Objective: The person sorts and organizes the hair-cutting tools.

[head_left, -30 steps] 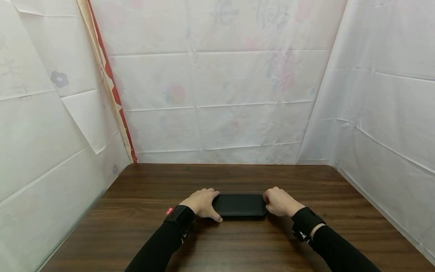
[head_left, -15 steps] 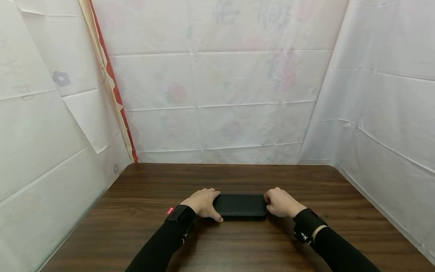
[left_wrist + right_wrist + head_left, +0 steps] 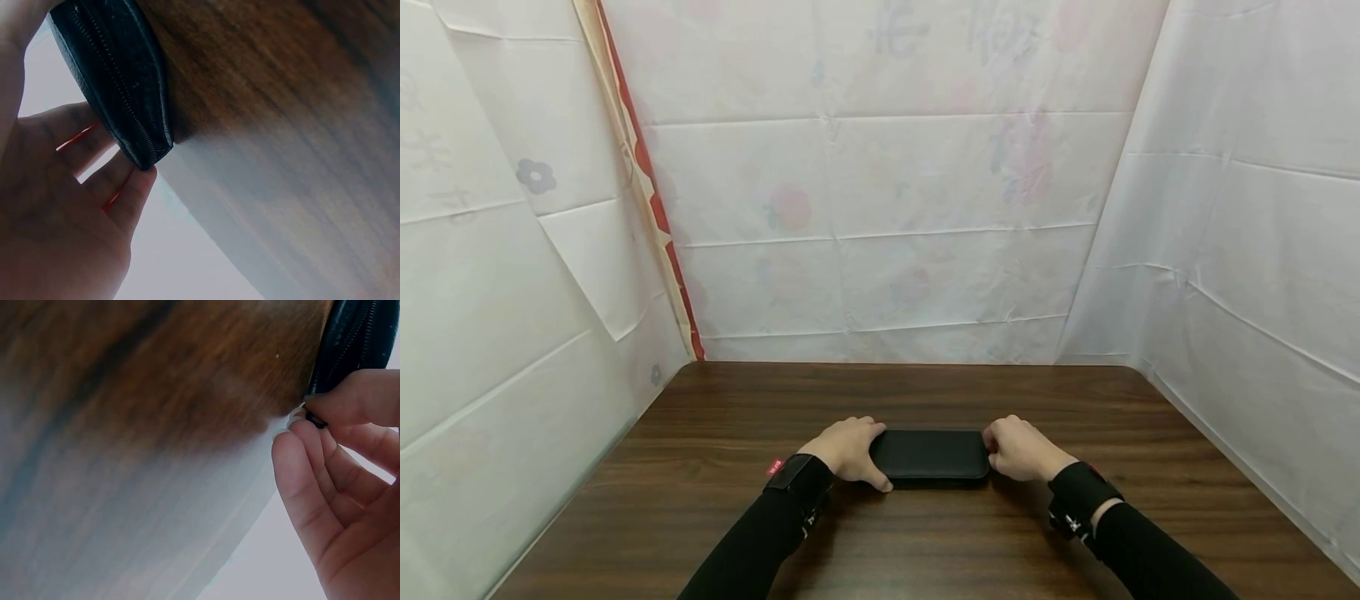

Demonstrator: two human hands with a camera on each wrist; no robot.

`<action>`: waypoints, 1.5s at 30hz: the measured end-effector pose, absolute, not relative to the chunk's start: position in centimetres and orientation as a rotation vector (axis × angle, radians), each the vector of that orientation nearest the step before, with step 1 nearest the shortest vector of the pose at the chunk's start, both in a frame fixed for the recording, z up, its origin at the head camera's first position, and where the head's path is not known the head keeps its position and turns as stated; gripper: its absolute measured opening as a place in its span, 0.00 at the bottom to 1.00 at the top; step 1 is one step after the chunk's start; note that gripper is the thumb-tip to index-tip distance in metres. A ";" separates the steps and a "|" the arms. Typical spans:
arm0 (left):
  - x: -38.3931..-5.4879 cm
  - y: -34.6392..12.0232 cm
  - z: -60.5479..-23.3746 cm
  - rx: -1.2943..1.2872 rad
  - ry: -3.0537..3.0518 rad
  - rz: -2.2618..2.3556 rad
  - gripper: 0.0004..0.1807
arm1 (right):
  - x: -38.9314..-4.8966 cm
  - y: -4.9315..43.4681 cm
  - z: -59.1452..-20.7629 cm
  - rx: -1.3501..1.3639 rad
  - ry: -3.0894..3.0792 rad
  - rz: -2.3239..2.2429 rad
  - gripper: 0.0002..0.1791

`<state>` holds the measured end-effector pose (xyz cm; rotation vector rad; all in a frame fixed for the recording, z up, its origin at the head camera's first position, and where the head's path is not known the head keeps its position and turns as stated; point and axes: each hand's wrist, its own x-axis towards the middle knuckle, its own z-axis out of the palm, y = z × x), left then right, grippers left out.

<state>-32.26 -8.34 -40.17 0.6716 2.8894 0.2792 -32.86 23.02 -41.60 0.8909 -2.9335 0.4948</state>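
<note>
A black zip-around wallet [image 3: 931, 457] lies flat on the wooden table, its long side running left to right. Around its left end my left hand [image 3: 847, 451] grips, thumb at the near corner and fingers along the far side. The left wrist view shows the closed zipper [image 3: 119, 81] along the wallet's edge. At the opposite end is my right hand [image 3: 1022, 448], fingers curled. In the right wrist view its thumb and fingers pinch a small dark zipper pull [image 3: 317, 421] at the wallet's corner, mostly hidden by the fingertips.
The dark brown table [image 3: 880, 550] extends around the wallet on every side. White printed sheets hang as walls at the back [image 3: 880, 283], left [image 3: 512, 333] and right [image 3: 1247, 333], meeting the table's edges. Black bands with devices wrap both wrists.
</note>
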 end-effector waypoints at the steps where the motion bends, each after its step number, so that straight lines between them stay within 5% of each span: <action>1: -32.3 -8.3 -40.2 0.673 2.890 0.282 0.52 | -32.8 23.1 -41.6 0.894 -2.936 0.505 0.15; 45: -32.2 -8.3 -40.2 0.677 2.904 0.306 0.52 | -32.4 23.4 -41.5 0.914 -2.946 0.602 0.14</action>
